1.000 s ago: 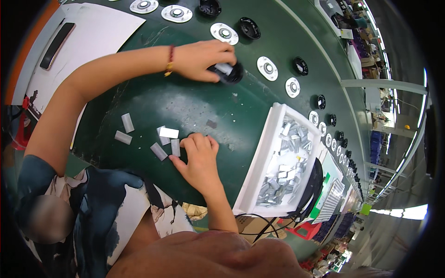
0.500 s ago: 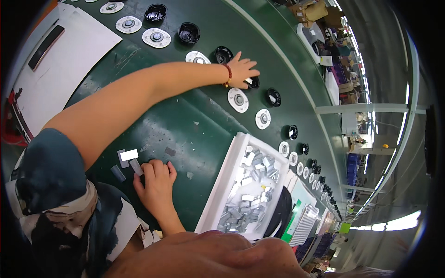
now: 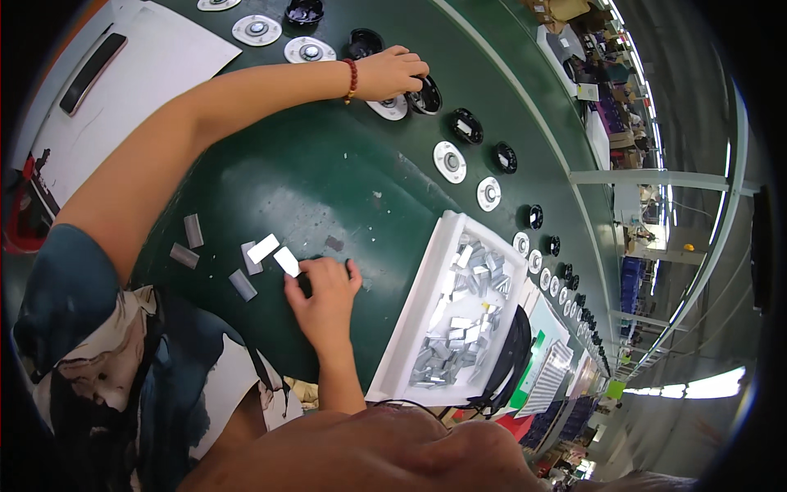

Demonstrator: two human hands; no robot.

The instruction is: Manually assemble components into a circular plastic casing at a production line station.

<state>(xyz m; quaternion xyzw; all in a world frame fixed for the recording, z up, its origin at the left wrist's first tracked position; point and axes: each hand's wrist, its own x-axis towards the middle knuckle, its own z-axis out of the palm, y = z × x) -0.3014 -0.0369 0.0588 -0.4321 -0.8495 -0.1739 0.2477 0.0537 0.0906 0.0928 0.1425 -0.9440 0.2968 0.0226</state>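
Note:
My left hand (image 3: 392, 75), a red bead bracelet at its wrist, reaches over the table with fingers drawn together at the rim of a black round cup (image 3: 426, 100). What those fingers hold, if anything, is hidden. A white oval disc (image 3: 389, 108) lies partly under this hand. Nearer to me, my right hand (image 3: 326, 291) pinches the end of a bright flat metal block (image 3: 287, 261) between thumb and forefinger. Beside it lie a second bright block (image 3: 264, 248), a grey block (image 3: 243, 284) and several more small grey ones.
A white tray (image 3: 449, 239) of loose metal blocks stands right of my right hand. A row of black cups (image 3: 466, 126) and white discs (image 3: 450, 162) runs along the green table into the distance. A black-topped bar (image 3: 94, 72) rests on white board (image 3: 172, 41) at far left.
My left hand has left one cup, which holds a light piece, for the neighbouring cup to its left; its spread fingers have drawn together. My right forefinger and thumb have closed on a block.

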